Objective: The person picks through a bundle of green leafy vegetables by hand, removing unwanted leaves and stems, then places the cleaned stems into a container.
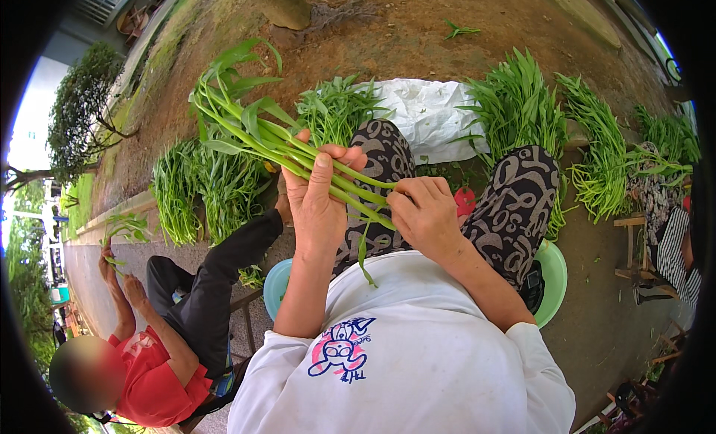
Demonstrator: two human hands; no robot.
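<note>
My left hand is closed around a small bunch of water spinach, held above my lap. Its leafy tops point up and left, and the thick pale-green stems run down to the right. At the stem ends, my right hand is closed in a pinch, thumb and fingers pressed together on the stems; its fingertips are partly hidden. One narrow leaf dangles below the bunch, over my white shirt.
Beyond my knees, a white plastic sheet lies between heaps of water spinach. More piles are at left. A green basin and a blue basin flank me. A person in red sits at left, handling stalks; another person sits at right.
</note>
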